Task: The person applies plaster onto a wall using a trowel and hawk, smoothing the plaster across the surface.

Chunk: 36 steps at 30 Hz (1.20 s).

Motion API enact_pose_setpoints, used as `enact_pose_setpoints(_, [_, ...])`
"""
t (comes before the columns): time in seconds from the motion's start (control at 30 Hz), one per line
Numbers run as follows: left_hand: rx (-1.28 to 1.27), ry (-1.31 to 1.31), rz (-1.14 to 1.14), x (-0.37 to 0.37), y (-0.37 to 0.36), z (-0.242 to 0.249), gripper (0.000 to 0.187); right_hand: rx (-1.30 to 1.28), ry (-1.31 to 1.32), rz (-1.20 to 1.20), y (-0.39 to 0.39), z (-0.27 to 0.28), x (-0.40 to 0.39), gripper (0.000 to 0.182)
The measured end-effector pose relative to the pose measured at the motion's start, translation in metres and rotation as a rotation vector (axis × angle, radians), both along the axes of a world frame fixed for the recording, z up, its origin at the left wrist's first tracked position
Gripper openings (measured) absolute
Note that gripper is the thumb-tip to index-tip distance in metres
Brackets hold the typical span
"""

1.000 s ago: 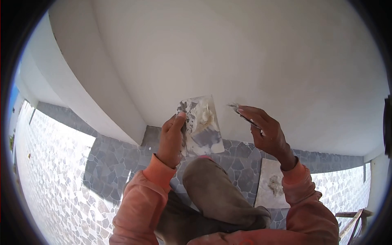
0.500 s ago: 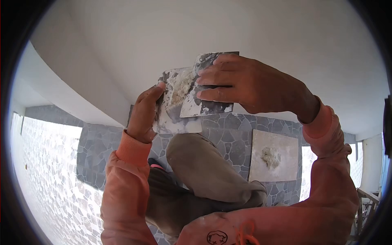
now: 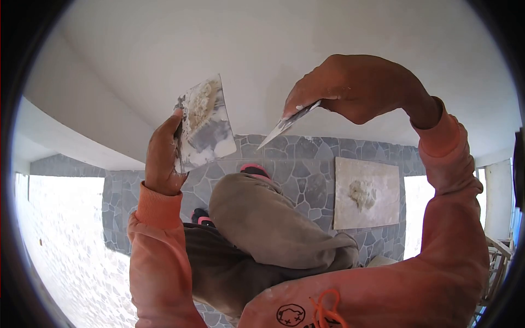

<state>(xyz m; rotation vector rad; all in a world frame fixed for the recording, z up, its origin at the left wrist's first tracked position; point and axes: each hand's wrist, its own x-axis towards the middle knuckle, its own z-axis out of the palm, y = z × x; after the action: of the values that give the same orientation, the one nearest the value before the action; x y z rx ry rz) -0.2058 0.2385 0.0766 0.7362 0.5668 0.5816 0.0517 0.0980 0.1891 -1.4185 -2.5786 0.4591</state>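
My left hand (image 3: 162, 150) is closed around the near edge of a flat metal putty scraper (image 3: 209, 135), thumb on its face. A lump of whitish putty (image 3: 200, 106) lies on the upper part of that blade, with smears lower down. Farther right, my right hand (image 3: 355, 90) grips a second putty scraper (image 3: 283, 128), seen almost edge-on and pointing down to the left. White residue coats its face. The two blades are apart, both in front of the pale wall (image 3: 257, 49).
A square pale board (image 3: 377, 217) with a putty mound (image 3: 362, 194) rests on the grey stone-patterned floor (image 3: 306, 183), right of my bent legs (image 3: 268, 224). A curved wall ledge (image 3: 71, 128) runs along the left. A wooden frame (image 3: 496, 259) stands at far right.
The scrapers, overlapping before, have separated. My left hand moved left and slightly down; my right hand moved slightly right and turned its blade edge-on.
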Motion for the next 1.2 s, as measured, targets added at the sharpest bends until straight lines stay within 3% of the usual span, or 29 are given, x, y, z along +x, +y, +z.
enact_pose_setpoints(0.1, [0.055, 0.018, 0.073, -0.009, 0.003, 0.005, 0.037, -0.184, 0.226, -0.317, -0.027, -0.054, 0.035, 0.027])
enact_pose_setpoints(0.13, [0.075, 0.028, 0.091, -0.012, 0.003, 0.004, 0.037, -0.408, 0.303, -0.658, -0.04, -0.065, 0.034, 0.03])
enact_pose_setpoints(0.2, [0.079, 0.054, 0.136, -0.012, 0.003, -0.002, 0.038, -0.424, 0.775, -0.805, -0.064, -0.143, 0.052, 0.028])
enact_pose_setpoints(0.23, [0.076, 0.067, 0.153, -0.014, 0.002, -0.005, 0.039, -0.459, 1.303, -0.783, -0.075, -0.201, 0.057, 0.03])
enact_pose_setpoints(0.27, [0.077, 0.079, 0.164, -0.015, -0.002, -0.008, 0.039, -0.475, 1.541, -0.893, -0.086, -0.243, 0.054, 0.031])
enact_pose_setpoints(0.33, [0.087, 0.135, 0.19, -0.016, -0.006, -0.009, 0.04, -0.443, 1.923, -1.093, -0.091, -0.316, 0.039, 0.03])
enact_pose_setpoints(0.43, [0.174, 0.191, 0.147, -0.012, -0.016, -0.006, 0.04, -0.382, 2.266, -1.328, -0.089, -0.442, 0.034, 0.034])
enact_pose_setpoints(0.5, [0.298, 0.23, 0.11, -0.012, -0.014, -0.012, 0.044, -0.323, 2.352, -1.452, -0.074, -0.477, 0.028, 0.036])
enact_pose_setpoints(0.63, [0.197, 0.332, 0.255, 0.007, -0.02, -0.008, 0.045, -0.245, 2.424, -1.626, -0.041, -0.53, 0.024, 0.039])
enact_pose_setpoints(0.73, [0.183, 0.355, 0.277, 0.012, -0.023, -0.007, 0.043, -0.101, 2.492, -1.624, -0.029, -0.554, 0.025, 0.036])
enact_pose_setpoints(0.8, [0.235, 0.388, 0.254, 0.013, -0.023, -0.01, 0.043, -0.086, 1.568, -1.543, -0.039, -0.643, 0.041, 0.035])
enact_pose_setpoints(0.87, [0.308, 0.399, 0.229, 0.01, -0.021, -0.01, 0.044, -0.116, 1.061, -1.438, -0.039, -0.671, 0.045, 0.034])
enact_pose_setpoints(0.9, [0.344, 0.402, 0.214, 0.01, -0.02, -0.012, 0.044, -0.154, 0.994, -1.441, -0.035, -0.662, 0.048, 0.033])
enact_pose_setpoints(0.97, [0.433, 0.427, 0.186, 0.013, -0.023, -0.011, 0.044, -0.137, 1.431, -1.578, -0.025, -0.632, 0.049, 0.032])
enact_pose_setpoints(1.0, [0.476, 0.437, 0.174, 0.012, -0.024, -0.011, 0.044, -0.068, 1.952, -1.661, -0.015, -0.607, 0.043, 0.031])
enact_pose_setpoints(1.07, [0.535, 0.457, 0.166, 0.01, -0.023, -0.013, 0.043, 0.027, 2.502, -1.714, -0.004, -0.582, 0.042, 0.028])
enact_pose_setpoints(1.2, [0.799, 0.587, 0.141, -0.003, -0.02, -0.023, 0.045, 0.038, 2.433, -1.819, 0.002, -0.573, 0.049, 0.027])
